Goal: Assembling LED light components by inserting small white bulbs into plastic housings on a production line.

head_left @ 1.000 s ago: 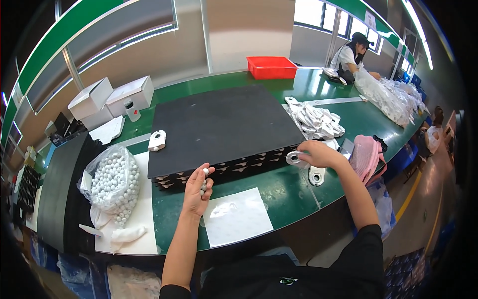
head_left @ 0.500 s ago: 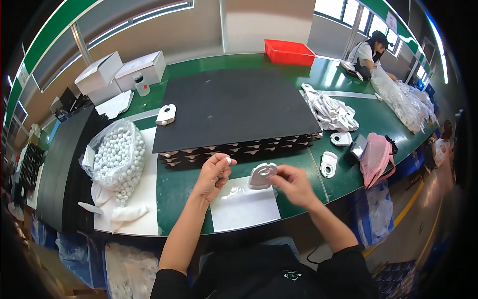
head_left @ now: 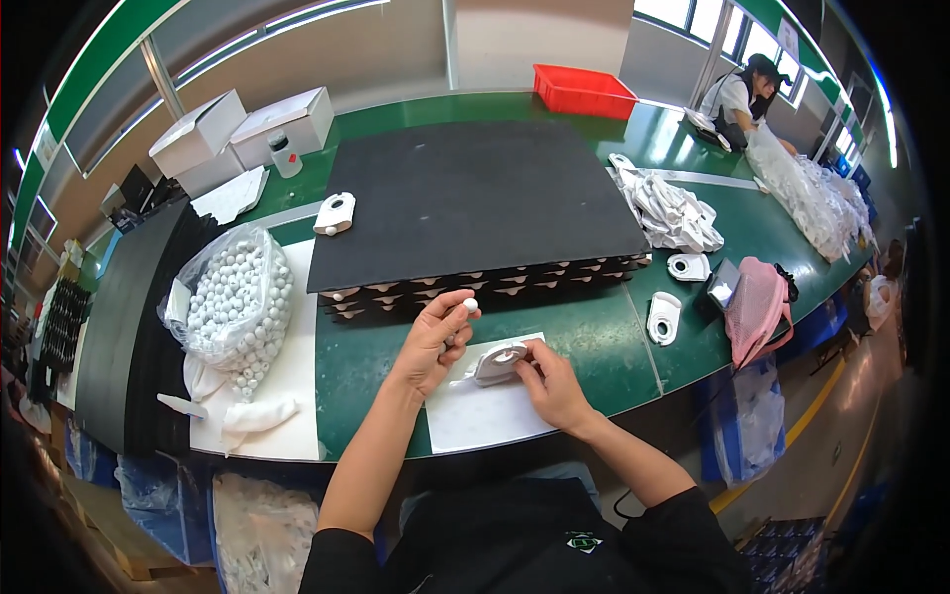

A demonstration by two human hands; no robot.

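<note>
My left hand (head_left: 432, 345) is closed, pinching a small white ball (head_left: 470, 305) between thumb and fingertip. Close by on the right, my right hand (head_left: 554, 384) grips a white plastic part (head_left: 500, 364) with a round opening, tilted just over a white sheet (head_left: 485, 421). Behind both hands lies a stack of black boards (head_left: 475, 208) with white pieces showing between the layers. One similar white part (head_left: 334, 213) rests on the stack's left edge. To the left, a clear plastic bag (head_left: 237, 297) is full of white balls.
On the right are a heap of white parts (head_left: 673, 210), two loose ones, a small dark box (head_left: 722, 282) and a pink pouch (head_left: 757, 312). A red bin (head_left: 584, 91) and white boxes (head_left: 282, 127) stand at the back. Another person (head_left: 737, 104) sits at the far right.
My right hand has drawn the white part left and lower, nearer the sheet, and tilted it flatter. My left hand has risen slightly to the right with the ball. The view has shifted a little.
</note>
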